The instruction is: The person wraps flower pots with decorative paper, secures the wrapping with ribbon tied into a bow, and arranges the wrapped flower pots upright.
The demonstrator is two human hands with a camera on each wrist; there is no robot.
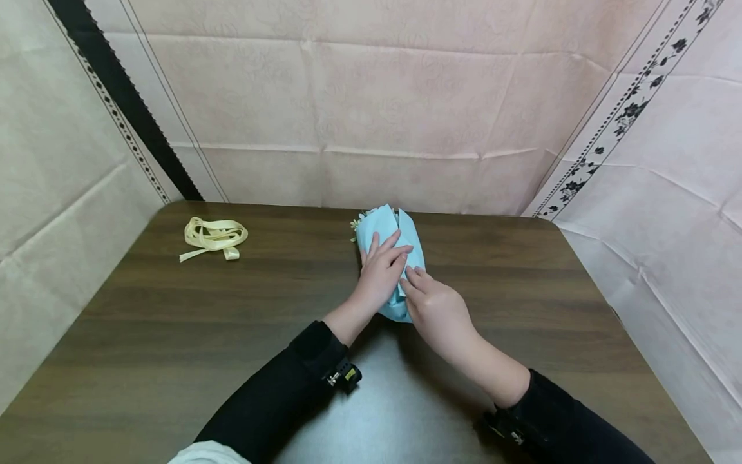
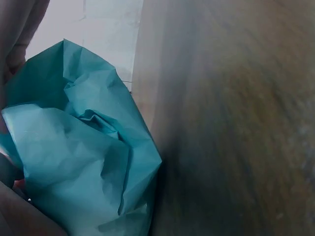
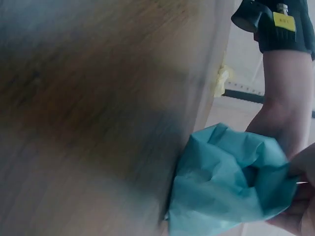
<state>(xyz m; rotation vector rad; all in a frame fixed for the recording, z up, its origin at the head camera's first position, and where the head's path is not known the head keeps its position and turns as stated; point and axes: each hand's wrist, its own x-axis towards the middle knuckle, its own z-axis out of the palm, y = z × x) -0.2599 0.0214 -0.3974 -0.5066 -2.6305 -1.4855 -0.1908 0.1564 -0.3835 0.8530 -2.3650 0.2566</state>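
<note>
A bundle wrapped in light blue paper [image 1: 410, 235] lies near the table's far edge, with small pale flowers [image 1: 355, 227] showing at its upper left side. Across the top of the paper rests my left hand [image 1: 380, 270], its fingers fairly straight. My right hand [image 1: 439, 310] pinches the paper's right side near the lower end, thumb partly hidden. The left wrist view shows the crumpled, folded lower end of the blue paper [image 2: 64, 147]. In the right wrist view, fingers [image 3: 295, 209] of the right hand curl at the edge of the paper [image 3: 211, 191].
A loosely coiled cream ribbon [image 1: 216, 235] lies at the table's far left. The brown wooden table [image 1: 232, 335] has rounded far corners. Pale patterned cloth [image 1: 394, 103] hangs behind it and at both sides.
</note>
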